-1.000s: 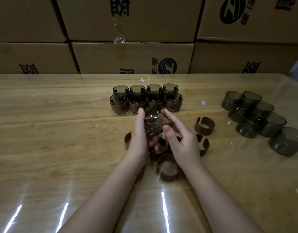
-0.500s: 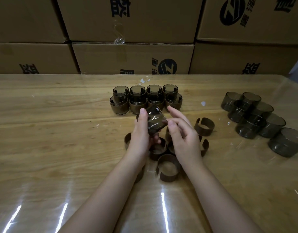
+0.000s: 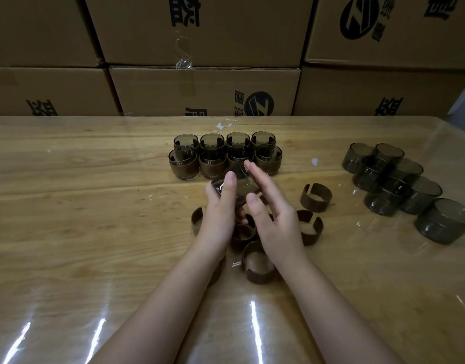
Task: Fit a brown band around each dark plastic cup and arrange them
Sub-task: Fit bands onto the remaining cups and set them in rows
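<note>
Above mid-counter (image 3: 94, 206) I see left grip (image 3: 220, 214) curled round a tilted dark cup (image 3: 244, 187). Right grip (image 3: 276, 222) straight-fingered against its side. Banded cups (image 3: 213, 164) just behind; loose bands (image 3: 315, 197) beneath; bare cups (image 3: 399, 179) right.

Glossy wooden table (image 3: 68, 232) (streaked with light glare), stacked cardboard boxes (image 3: 205, 90) with dark printed logos behind
</note>
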Action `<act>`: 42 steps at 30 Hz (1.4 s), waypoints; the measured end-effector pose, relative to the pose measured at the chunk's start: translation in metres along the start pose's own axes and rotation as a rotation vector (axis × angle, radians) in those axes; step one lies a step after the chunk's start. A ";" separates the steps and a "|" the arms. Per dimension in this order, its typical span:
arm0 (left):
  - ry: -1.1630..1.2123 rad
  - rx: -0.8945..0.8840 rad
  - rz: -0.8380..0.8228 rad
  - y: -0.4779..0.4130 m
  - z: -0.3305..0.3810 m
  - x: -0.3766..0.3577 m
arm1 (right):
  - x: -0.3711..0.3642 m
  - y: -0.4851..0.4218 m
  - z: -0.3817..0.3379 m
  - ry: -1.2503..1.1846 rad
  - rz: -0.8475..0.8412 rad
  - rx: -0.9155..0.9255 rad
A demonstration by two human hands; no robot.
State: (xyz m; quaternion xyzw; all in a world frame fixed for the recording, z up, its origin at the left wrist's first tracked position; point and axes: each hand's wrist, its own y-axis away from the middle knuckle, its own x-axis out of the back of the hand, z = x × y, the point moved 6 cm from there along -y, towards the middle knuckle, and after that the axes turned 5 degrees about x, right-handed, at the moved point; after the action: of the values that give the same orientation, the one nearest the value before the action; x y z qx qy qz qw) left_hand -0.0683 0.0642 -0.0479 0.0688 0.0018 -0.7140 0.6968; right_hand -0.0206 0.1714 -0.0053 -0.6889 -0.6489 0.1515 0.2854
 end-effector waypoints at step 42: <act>0.197 -0.153 0.218 0.012 0.019 0.015 | -0.005 0.001 -0.003 0.289 -0.093 0.057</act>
State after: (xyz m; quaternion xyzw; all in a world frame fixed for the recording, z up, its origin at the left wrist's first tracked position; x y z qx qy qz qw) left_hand -0.0587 0.0473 -0.0298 0.0850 0.1167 -0.6218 0.7698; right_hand -0.0185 0.1659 -0.0047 -0.6642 -0.6277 0.0556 0.4022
